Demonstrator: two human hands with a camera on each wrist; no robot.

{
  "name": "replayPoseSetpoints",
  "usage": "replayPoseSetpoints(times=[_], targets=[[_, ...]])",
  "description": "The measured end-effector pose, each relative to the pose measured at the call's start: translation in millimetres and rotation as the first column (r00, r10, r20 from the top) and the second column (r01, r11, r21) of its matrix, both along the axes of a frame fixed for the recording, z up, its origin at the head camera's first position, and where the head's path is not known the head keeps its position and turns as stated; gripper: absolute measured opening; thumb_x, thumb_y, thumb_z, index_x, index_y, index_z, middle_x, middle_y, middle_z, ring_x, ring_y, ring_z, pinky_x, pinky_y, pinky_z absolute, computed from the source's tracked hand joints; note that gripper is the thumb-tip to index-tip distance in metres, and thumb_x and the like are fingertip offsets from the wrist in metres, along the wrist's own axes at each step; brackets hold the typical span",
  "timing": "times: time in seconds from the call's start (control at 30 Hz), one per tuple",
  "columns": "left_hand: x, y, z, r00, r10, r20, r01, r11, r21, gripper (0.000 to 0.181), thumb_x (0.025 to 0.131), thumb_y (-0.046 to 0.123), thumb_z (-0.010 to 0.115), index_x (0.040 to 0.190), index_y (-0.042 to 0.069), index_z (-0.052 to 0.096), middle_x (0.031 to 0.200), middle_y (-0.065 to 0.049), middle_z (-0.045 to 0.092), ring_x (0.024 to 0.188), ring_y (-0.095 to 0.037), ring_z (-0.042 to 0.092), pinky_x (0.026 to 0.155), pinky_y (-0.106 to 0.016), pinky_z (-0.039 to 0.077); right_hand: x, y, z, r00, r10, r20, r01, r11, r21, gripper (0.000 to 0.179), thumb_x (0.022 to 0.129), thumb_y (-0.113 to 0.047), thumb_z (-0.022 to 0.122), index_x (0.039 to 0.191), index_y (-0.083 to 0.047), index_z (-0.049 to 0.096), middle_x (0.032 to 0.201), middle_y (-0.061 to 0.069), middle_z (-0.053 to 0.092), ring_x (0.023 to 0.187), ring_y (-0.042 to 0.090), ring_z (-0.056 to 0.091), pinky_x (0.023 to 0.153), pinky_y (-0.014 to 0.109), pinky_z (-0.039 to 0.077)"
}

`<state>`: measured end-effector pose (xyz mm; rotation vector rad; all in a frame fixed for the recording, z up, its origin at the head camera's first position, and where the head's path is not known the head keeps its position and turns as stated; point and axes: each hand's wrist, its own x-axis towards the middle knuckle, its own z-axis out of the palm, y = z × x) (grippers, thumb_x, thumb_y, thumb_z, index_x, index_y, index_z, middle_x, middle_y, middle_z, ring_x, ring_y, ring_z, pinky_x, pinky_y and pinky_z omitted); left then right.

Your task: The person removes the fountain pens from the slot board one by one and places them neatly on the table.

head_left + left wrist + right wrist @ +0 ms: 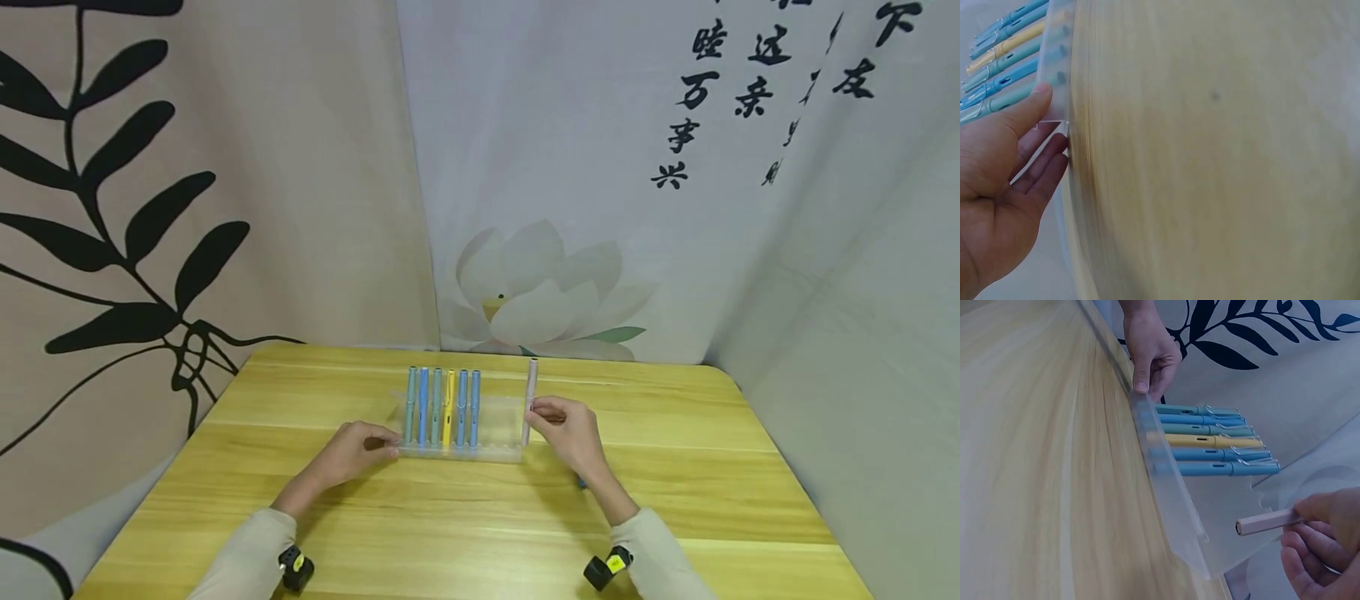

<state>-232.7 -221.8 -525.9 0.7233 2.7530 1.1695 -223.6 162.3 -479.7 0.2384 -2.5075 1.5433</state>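
Observation:
A clear plastic pen rack (495, 455) stands on the table, holding several capped pens in a row: green, blue and one yellow pen (448, 408). My left hand (356, 450) grips the rack's left end, thumb on its front lip, as the left wrist view shows. In my right hand (567, 429) a pale pink pen (1267, 522) is pinched between thumb and fingers. The head view has this pen nearly upright at the rack's right end, beside the slots without pens. In the right wrist view its bare end points toward the rack, apart from the other pens.
A small blue object (581, 482) lies on the wooden table (450, 533), mostly hidden behind my right wrist. Behind the table's far edge hangs a printed curtain (315, 208). Each forearm wears a black camera (600, 573) on a strap.

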Motion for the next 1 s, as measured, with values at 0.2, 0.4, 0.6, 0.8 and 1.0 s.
replayPoseSetpoints(times=[0.2, 0.4, 0.6, 0.8, 1.0], targets=[[0.0, 0.5, 1.1, 1.0, 0.008, 0.009, -0.008, 1.0, -0.008, 0.025, 0.096, 0.022, 0.073, 0.117, 0.008, 0.077, 0.116, -0.007, 0.075, 0.11, -0.03, 0.069, 0.094, -0.05, 0.056, 3.2, 16.0, -3.2, 0.999, -0.034, 0.008, 0.034, 0.999, 0.011, 0.024, 0.091, -0.019, 0.08, 0.111, -0.007, 0.078, 0.099, 0.006, 0.078, 0.091, 0.021, 0.075, 0.079, 0.031, 0.062], [-0.8, 0.9, 1.1, 1.0, 0.015, 0.011, -0.015, 1.0, -0.011, 0.025, 0.096, 0.022, 0.073, 0.116, 0.008, 0.077, 0.116, -0.007, 0.076, 0.109, -0.028, 0.069, 0.093, -0.049, 0.057, 6.5, 30.7, -4.1, 0.998, -0.059, 0.012, 0.059, 0.998, 0.011, 0.026, 0.092, -0.021, 0.08, 0.112, -0.005, 0.077, 0.1, 0.008, 0.078, 0.092, 0.023, 0.075, 0.078, 0.03, 0.062], [-1.8, 0.7, 0.2, 1.0, 0.01, 0.012, -0.01, 1.0, -0.01, 0.025, 0.096, 0.023, 0.073, 0.117, 0.008, 0.077, 0.116, -0.007, 0.076, 0.109, -0.028, 0.069, 0.094, -0.049, 0.057, 9.3, 44.8, -5.4, 0.996, -0.086, 0.014, 0.086, 0.996, 0.016, 0.026, 0.092, -0.021, 0.079, 0.112, -0.004, 0.077, 0.1, 0.009, 0.078, 0.092, 0.022, 0.074, 0.078, 0.027, 0.061], [-1.9, 0.3, -0.3, 1.0, 0.008, 0.013, -0.008, 1.0, -0.001, 0.026, 0.096, 0.022, 0.073, 0.117, 0.008, 0.077, 0.116, -0.008, 0.075, 0.111, -0.03, 0.069, 0.095, -0.05, 0.056, 11.8, 57.9, -6.5, 0.992, -0.121, 0.03, 0.12, 0.992, 0.038, 0.026, 0.093, -0.019, 0.078, 0.113, -0.004, 0.077, 0.1, 0.009, 0.078, 0.091, 0.021, 0.074, 0.077, 0.025, 0.06], [-2.1, -0.2, -0.8, 1.0, 0.011, 0.011, -0.011, 1.0, 0.0, 0.026, 0.096, 0.023, 0.073, 0.117, 0.007, 0.076, 0.117, -0.008, 0.075, 0.111, -0.03, 0.069, 0.095, -0.05, 0.056, 14.1, 70.5, -7.3, 0.988, -0.152, 0.027, 0.149, 0.986, 0.077, 0.026, 0.093, -0.02, 0.078, 0.114, -0.004, 0.077, 0.1, 0.008, 0.078, 0.091, 0.021, 0.074, 0.076, 0.022, 0.059]])
